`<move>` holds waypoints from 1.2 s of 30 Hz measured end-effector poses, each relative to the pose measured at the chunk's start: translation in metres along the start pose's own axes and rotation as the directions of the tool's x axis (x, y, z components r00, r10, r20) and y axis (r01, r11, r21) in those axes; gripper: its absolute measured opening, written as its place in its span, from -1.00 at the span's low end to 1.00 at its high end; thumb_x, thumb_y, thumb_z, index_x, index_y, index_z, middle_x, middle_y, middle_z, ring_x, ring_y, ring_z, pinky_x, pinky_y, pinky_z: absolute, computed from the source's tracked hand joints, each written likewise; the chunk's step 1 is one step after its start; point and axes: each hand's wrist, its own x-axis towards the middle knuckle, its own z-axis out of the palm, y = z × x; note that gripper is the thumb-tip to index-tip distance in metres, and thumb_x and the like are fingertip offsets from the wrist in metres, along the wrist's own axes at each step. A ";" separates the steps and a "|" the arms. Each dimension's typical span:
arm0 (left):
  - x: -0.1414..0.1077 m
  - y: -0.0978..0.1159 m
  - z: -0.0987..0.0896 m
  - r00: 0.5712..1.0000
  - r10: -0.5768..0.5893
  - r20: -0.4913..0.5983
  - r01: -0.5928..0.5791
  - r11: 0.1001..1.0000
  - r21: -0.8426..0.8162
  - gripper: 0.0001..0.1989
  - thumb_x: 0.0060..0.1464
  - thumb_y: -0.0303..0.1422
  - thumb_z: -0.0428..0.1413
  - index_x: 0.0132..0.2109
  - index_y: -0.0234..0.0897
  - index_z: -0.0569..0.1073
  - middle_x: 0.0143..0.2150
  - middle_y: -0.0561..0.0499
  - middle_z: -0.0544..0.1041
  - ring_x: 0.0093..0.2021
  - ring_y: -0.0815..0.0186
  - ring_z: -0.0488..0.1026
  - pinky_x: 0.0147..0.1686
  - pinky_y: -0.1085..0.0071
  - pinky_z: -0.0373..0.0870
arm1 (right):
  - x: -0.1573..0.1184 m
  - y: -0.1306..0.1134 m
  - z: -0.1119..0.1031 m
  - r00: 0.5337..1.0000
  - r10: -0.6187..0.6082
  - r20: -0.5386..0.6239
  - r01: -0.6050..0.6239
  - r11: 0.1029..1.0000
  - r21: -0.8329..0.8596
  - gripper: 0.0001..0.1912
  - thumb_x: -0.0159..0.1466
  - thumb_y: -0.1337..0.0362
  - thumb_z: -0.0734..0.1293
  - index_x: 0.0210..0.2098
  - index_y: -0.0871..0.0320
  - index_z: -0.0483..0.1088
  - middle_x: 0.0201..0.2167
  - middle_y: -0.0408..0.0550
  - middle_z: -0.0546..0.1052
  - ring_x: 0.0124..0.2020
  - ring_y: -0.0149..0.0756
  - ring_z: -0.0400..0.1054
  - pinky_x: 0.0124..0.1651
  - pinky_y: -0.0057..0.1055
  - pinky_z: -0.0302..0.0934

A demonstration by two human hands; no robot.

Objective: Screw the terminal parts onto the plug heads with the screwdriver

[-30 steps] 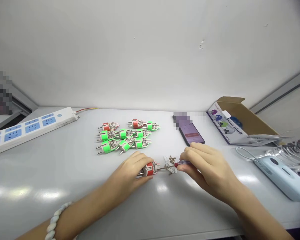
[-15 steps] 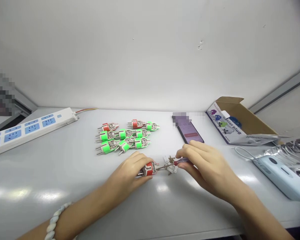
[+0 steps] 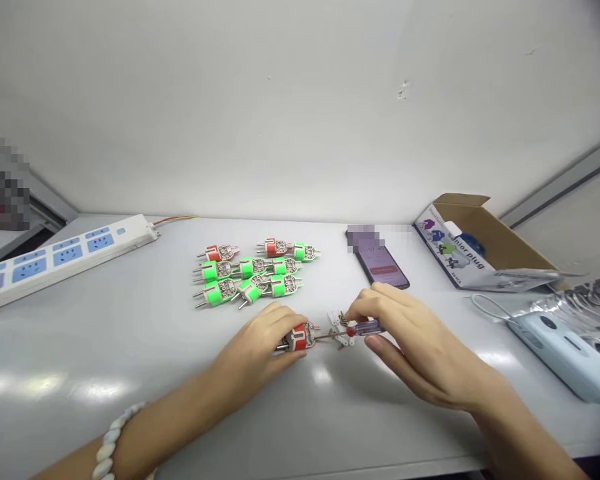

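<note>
Red-collared plug point(image 3: 300, 337) is sitting on the surface point(image 3: 130, 407), with the left hand point(image 3: 253, 353) clenching its fingers around it; the right hand point(image 3: 410, 347) is pinching a screwdriver point(image 3: 367, 327) whose shaft is reaching the plug; a slipping tip could be scattering the loose screws point(image 3: 343, 319) just beside.

Gap between plug cluster point(image 3: 247, 269) and phone point(image 3: 383, 270); white plug parts point(image 3: 341, 338), screws point(image 3: 343, 319) lie between left hand point(image 3: 255, 353), right hand point(image 3: 420, 347).
</note>
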 end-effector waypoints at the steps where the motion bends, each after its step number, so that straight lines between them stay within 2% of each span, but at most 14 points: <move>1: 0.000 0.000 0.000 1.000 -0.005 0.004 0.005 1.000 -0.002 -0.74 0.22 -0.48 0.26 0.04 -0.25 0.48 -0.12 -0.01 0.55 -0.11 0.20 0.45 -0.13 0.33 0.43 | 0.000 -0.001 -0.001 0.999 0.015 0.029 -0.017 0.998 0.056 -0.86 0.49 0.41 0.11 -0.12 0.13 0.27 -0.30 -0.03 0.48 -0.32 -0.25 0.30 -0.26 -0.35 0.23; 4: 0.000 -0.001 0.000 1.000 -0.005 0.005 0.005 1.000 -0.004 -0.75 0.24 -0.45 0.26 0.04 -0.24 0.48 -0.12 -0.01 0.54 -0.11 0.19 0.45 -0.13 0.32 0.43 | -0.002 -0.001 0.000 0.999 0.037 0.006 -0.037 0.996 0.081 -0.86 0.48 0.44 0.16 -0.18 0.11 0.27 -0.34 -0.08 0.47 -0.34 -0.28 0.30 -0.27 -0.38 0.21; 8: -0.001 -0.003 0.002 1.000 0.004 -0.003 -0.004 1.000 0.000 -0.77 0.26 -0.42 0.23 0.04 -0.24 0.48 -0.12 -0.02 0.54 -0.11 0.18 0.46 -0.14 0.30 0.44 | -0.003 0.004 0.008 0.996 0.002 -0.087 -0.010 0.996 -0.093 -0.76 0.52 0.28 0.19 -0.31 0.12 0.28 -0.50 -0.14 0.37 -0.50 -0.32 0.17 -0.43 -0.39 0.03; 11: -0.001 -0.003 0.001 1.000 0.009 -0.008 -0.009 1.000 -0.003 -0.79 0.28 -0.41 0.22 0.04 -0.24 0.48 -0.12 -0.02 0.55 -0.10 0.19 0.47 -0.12 0.30 0.45 | -0.002 0.006 0.009 0.994 -0.020 -0.112 -0.003 0.981 -0.196 -0.67 0.53 0.17 0.19 -0.38 0.12 0.26 -0.54 -0.15 0.32 -0.53 -0.31 0.13 -0.46 -0.37 -0.02; 13: -0.001 -0.001 0.000 1.000 0.010 -0.009 -0.010 1.000 -0.007 -0.79 0.28 -0.41 0.22 0.04 -0.23 0.48 -0.12 -0.01 0.55 -0.10 0.19 0.47 -0.12 0.31 0.45 | -0.001 0.004 0.006 0.997 -0.004 -0.080 -0.011 0.983 -0.182 -0.72 0.53 0.20 0.18 -0.33 0.13 0.28 -0.51 -0.14 0.35 -0.49 -0.29 0.16 -0.43 -0.37 0.03; 16: 0.000 0.000 -0.001 1.000 -0.006 0.003 0.006 1.000 -0.003 -0.79 0.28 -0.42 0.22 0.05 -0.22 0.48 -0.11 0.00 0.55 -0.09 0.20 0.47 -0.10 0.32 0.45 | -0.003 0.001 0.000 0.997 0.057 0.051 -0.056 0.998 -0.033 -0.90 0.49 0.38 0.16 -0.12 0.16 0.30 -0.31 -0.06 0.46 -0.32 -0.25 0.30 -0.28 -0.35 0.20; 17: 0.000 0.000 -0.001 1.000 -0.006 0.004 0.006 1.000 -0.001 -0.79 0.29 -0.43 0.21 0.05 -0.22 0.48 -0.10 0.01 0.55 -0.09 0.20 0.47 -0.10 0.32 0.45 | -0.004 0.000 -0.002 0.992 0.083 0.099 -0.084 0.996 0.006 -0.87 0.47 0.45 0.15 -0.09 0.15 0.29 -0.26 -0.05 0.47 -0.27 -0.25 0.32 -0.24 -0.35 0.23; 19: 0.000 0.000 -0.001 1.000 0.005 -0.002 -0.005 1.000 0.005 -0.80 0.29 -0.42 0.21 0.05 -0.24 0.48 -0.11 0.00 0.55 -0.09 0.20 0.47 -0.11 0.32 0.45 | -0.007 0.000 -0.004 0.979 0.130 0.160 -0.135 0.991 0.020 -0.81 0.45 0.51 0.14 -0.12 0.13 0.29 -0.25 -0.06 0.46 -0.26 -0.27 0.32 -0.23 -0.36 0.23; 21: 0.000 0.000 0.000 1.000 0.015 -0.012 -0.015 1.000 0.007 -0.82 0.31 -0.39 0.19 0.04 -0.24 0.48 -0.12 -0.01 0.55 -0.10 0.19 0.47 -0.12 0.31 0.45 | -0.009 0.001 -0.003 0.973 0.157 0.171 -0.154 0.988 -0.026 -0.81 0.46 0.49 0.15 -0.19 0.12 0.30 -0.30 -0.09 0.43 -0.31 -0.28 0.29 -0.29 -0.38 0.20; 23: -0.001 0.001 0.000 1.000 0.005 -0.006 -0.005 1.000 0.008 -0.83 0.32 -0.38 0.18 0.03 -0.23 0.47 -0.11 -0.01 0.55 -0.09 0.18 0.47 -0.11 0.30 0.46 | -0.009 0.001 -0.001 0.982 0.136 0.133 -0.124 0.988 -0.097 -0.82 0.49 0.42 0.16 -0.25 0.13 0.30 -0.36 -0.09 0.40 -0.36 -0.28 0.26 -0.33 -0.37 0.14; 29: -0.001 0.001 0.000 1.000 -0.006 -0.007 0.006 1.000 0.016 -0.83 0.32 -0.38 0.18 0.04 -0.23 0.47 -0.11 -0.03 0.55 -0.09 0.17 0.48 -0.10 0.29 0.46 | -0.004 0.002 0.004 0.998 -0.029 -0.049 0.010 0.939 -0.344 -0.66 0.52 0.24 0.20 -0.42 0.09 0.21 -0.54 -0.15 0.27 -0.50 -0.29 0.09 -0.43 -0.33 -0.08; 31: -0.001 0.000 0.001 1.000 0.000 -0.009 0.000 1.000 0.012 -0.82 0.31 -0.37 0.19 0.04 -0.23 0.47 -0.10 -0.03 0.56 -0.09 0.18 0.48 -0.11 0.30 0.46 | -0.003 0.000 0.003 0.999 -0.021 -0.043 0.007 0.952 -0.305 -0.73 0.51 0.26 0.22 -0.36 0.10 0.24 -0.52 -0.15 0.31 -0.50 -0.29 0.12 -0.43 -0.33 -0.04; 34: -0.001 0.000 0.001 1.000 0.003 -0.009 -0.003 1.000 0.011 -0.80 0.28 -0.38 0.22 0.04 -0.22 0.47 -0.10 0.00 0.55 -0.08 0.19 0.47 -0.09 0.30 0.45 | -0.004 -0.004 -0.001 0.996 0.058 0.070 -0.053 0.996 -0.065 -0.93 0.48 0.38 0.18 -0.15 0.13 0.28 -0.34 -0.08 0.44 -0.36 -0.27 0.30 -0.31 -0.36 0.18; 36: -0.001 0.000 0.001 1.000 -0.012 -0.006 0.012 1.000 0.014 -0.78 0.27 -0.40 0.24 0.03 -0.22 0.47 -0.09 0.01 0.55 -0.07 0.18 0.46 -0.07 0.29 0.45 | -0.005 -0.005 -0.002 0.988 0.082 0.134 -0.092 0.993 0.076 -0.86 0.45 0.46 0.16 -0.10 0.12 0.26 -0.25 -0.06 0.46 -0.28 -0.28 0.35 -0.23 -0.35 0.26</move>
